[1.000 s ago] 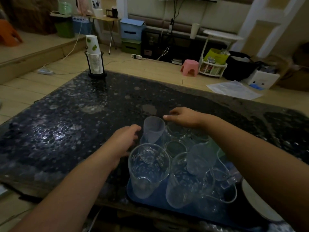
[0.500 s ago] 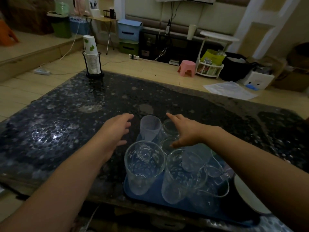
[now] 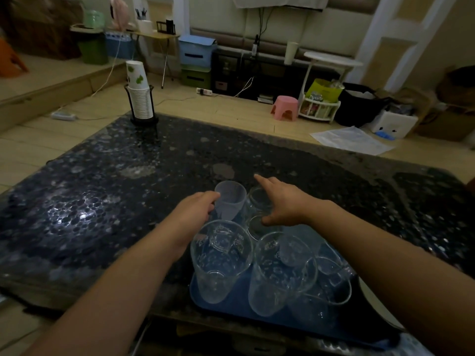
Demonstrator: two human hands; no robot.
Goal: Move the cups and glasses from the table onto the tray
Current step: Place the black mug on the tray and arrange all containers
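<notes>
A blue tray (image 3: 237, 305) lies at the near edge of the dark pebble-patterned table (image 3: 102, 191). Several clear glasses stand crowded on it: a big tumbler (image 3: 221, 260) at the near left, a second one (image 3: 281, 273) beside it, and handled mugs (image 3: 326, 291) to the right. At the tray's far end stand a frosted plastic cup (image 3: 231, 199) and a small clear glass (image 3: 258, 201). My left hand (image 3: 195, 210) has its fingers curled around the frosted cup's left side. Over the small glass my right hand (image 3: 281, 202) is spread, index finger stretched forward.
At the table's far left corner a black holder carries a stack of paper cups (image 3: 138, 95). A white plate's rim (image 3: 372, 301) shows right of the tray. On the floor beyond are a pink stool (image 3: 284, 107), papers (image 3: 352, 140) and storage boxes.
My left hand came back from the bare table to the frosted cup and closed on its side. My right hand shifted slightly over the small glass, fingers still spread.
</notes>
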